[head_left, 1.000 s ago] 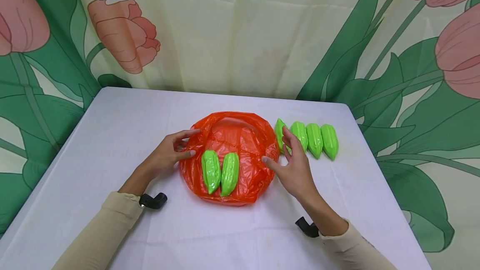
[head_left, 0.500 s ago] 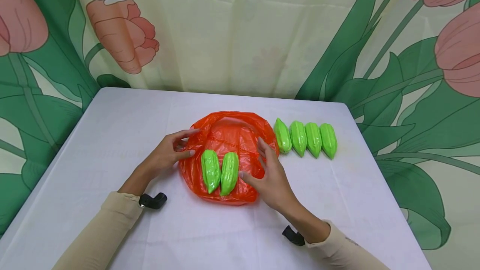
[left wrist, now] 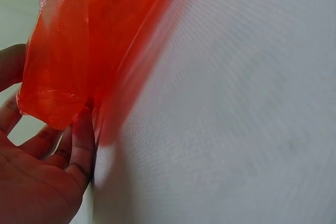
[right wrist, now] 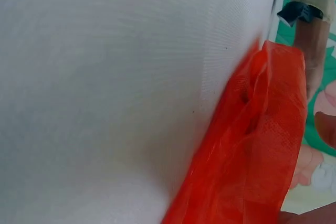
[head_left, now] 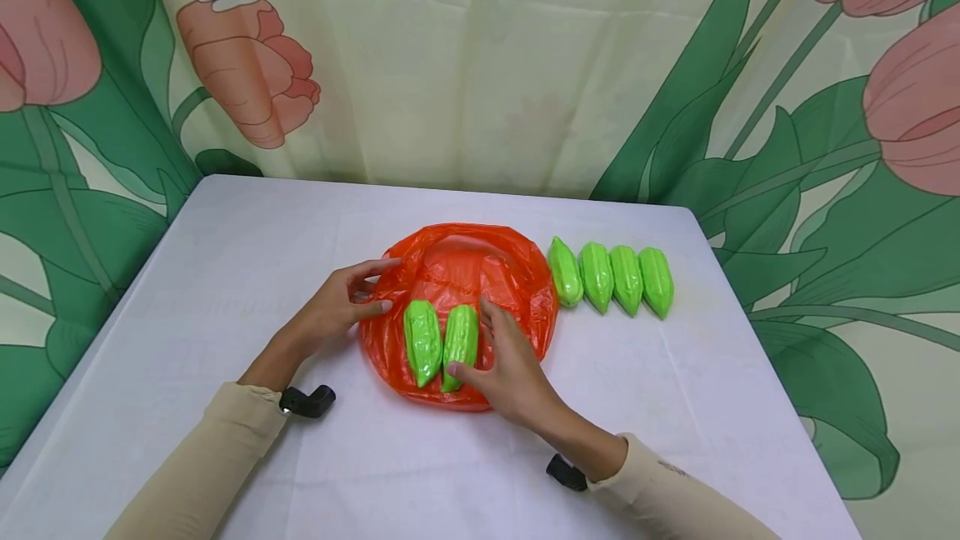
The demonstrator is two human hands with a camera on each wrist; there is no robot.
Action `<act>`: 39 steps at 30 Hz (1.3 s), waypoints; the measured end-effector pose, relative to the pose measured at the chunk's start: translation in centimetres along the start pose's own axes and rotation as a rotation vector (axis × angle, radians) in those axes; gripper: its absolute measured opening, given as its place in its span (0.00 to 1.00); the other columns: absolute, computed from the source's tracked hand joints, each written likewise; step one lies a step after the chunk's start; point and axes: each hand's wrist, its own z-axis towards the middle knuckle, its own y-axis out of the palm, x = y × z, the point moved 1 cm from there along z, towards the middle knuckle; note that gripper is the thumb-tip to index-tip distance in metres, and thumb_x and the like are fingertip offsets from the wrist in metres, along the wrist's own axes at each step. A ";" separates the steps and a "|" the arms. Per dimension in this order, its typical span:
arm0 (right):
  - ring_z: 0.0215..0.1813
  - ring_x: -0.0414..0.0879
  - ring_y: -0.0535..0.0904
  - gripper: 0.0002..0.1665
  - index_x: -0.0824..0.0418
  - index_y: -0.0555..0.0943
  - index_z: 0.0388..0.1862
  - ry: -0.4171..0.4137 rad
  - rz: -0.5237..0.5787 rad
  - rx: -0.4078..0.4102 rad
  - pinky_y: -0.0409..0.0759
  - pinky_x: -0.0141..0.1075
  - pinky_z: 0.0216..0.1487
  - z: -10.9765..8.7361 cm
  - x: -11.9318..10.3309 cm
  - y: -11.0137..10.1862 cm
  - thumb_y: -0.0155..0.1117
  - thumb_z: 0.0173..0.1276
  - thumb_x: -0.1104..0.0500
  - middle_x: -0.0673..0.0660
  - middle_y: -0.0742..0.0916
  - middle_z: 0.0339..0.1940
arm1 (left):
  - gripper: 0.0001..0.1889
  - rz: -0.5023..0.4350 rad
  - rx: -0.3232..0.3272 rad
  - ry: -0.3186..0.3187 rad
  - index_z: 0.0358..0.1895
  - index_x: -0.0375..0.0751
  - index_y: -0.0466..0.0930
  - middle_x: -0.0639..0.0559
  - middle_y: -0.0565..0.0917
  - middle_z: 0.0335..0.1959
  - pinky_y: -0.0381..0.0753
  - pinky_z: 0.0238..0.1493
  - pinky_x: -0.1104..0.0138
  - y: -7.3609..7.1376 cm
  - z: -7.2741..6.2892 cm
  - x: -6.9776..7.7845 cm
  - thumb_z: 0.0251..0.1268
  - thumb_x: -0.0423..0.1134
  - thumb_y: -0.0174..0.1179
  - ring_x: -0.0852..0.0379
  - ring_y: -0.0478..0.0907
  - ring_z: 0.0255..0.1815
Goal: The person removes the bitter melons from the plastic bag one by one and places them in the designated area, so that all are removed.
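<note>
A red plastic bag lies spread in a round shape on the table, its side wall standing up in both wrist views. Two shiny, ridged green star fruits, a left one and a right one, sit side by side at its near part. My left hand holds the bag's left rim, thumb and index finger over the edge; in the left wrist view other fingers lie against the outside. My right hand reaches around the right star fruit, thumb overlapping its near end and fingers spread beside its right side.
Several more green star fruits lie in a row right of the bag, the nearest close to its rim. A white cloth covers the table. Behind it hangs a curtain printed with tulips, a rabbit and a carrot.
My right hand has moved left from the bag's right rim, across the bag, to the right star fruit. My left hand stays at the left rim.
</note>
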 end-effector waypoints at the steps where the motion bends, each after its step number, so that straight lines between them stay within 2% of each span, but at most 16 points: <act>1: 0.85 0.56 0.66 0.62 0.57 0.54 0.88 -0.003 -0.010 -0.006 0.73 0.53 0.78 0.1 -0.1 0.1 0.82 0.65 0.54 0.58 0.67 0.85 | 0.34 -0.002 -0.001 -0.003 0.80 0.51 0.70 0.39 0.74 0.75 0.86 0.53 0.67 0.0 0.0 0.0 0.73 0.36 0.68 0.38 0.78 0.66; 10: 0.82 0.56 0.67 0.60 0.60 0.56 0.86 -0.019 -0.112 -0.040 0.71 0.56 0.80 1.0 -0.1 0.8 0.82 0.64 0.55 0.58 0.72 0.80 | 0.33 -0.009 0.007 0.002 0.79 0.51 0.72 0.39 0.77 0.73 0.85 0.54 0.67 -0.1 0.1 -0.1 0.72 0.36 0.69 0.38 0.78 0.64; 20: 0.78 0.55 0.71 0.50 0.60 0.61 0.84 -0.025 -0.161 -0.046 0.72 0.54 0.79 1.5 0.2 0.8 0.77 0.69 0.60 0.58 0.74 0.76 | 0.34 -0.018 0.001 -0.005 0.79 0.51 0.71 0.39 0.76 0.74 0.85 0.54 0.68 -0.2 0.0 -0.1 0.72 0.36 0.69 0.38 0.77 0.65; 24: 0.78 0.54 0.71 0.49 0.58 0.62 0.84 -0.027 -0.163 -0.020 0.72 0.53 0.79 1.5 0.2 0.5 0.76 0.70 0.59 0.57 0.75 0.76 | 0.34 -0.023 0.001 0.000 0.79 0.51 0.71 0.39 0.76 0.73 0.85 0.54 0.67 -0.2 0.0 0.0 0.72 0.35 0.69 0.38 0.77 0.65; 32: 0.80 0.53 0.72 0.48 0.59 0.63 0.84 -0.046 -0.064 0.029 0.76 0.46 0.75 1.4 -0.5 -1.0 0.75 0.70 0.62 0.56 0.73 0.78 | 0.34 -0.024 0.004 -0.006 0.79 0.51 0.71 0.40 0.75 0.75 0.86 0.53 0.68 -0.2 -0.1 0.1 0.72 0.35 0.68 0.38 0.77 0.66; 39: 0.82 0.55 0.70 0.47 0.59 0.62 0.84 -0.049 -0.031 0.088 0.75 0.48 0.75 1.7 -0.7 -3.2 0.74 0.71 0.63 0.57 0.72 0.78 | 0.34 -0.028 0.004 -0.011 0.80 0.51 0.71 0.39 0.75 0.75 0.87 0.52 0.68 -0.1 -0.2 0.2 0.72 0.34 0.68 0.37 0.76 0.67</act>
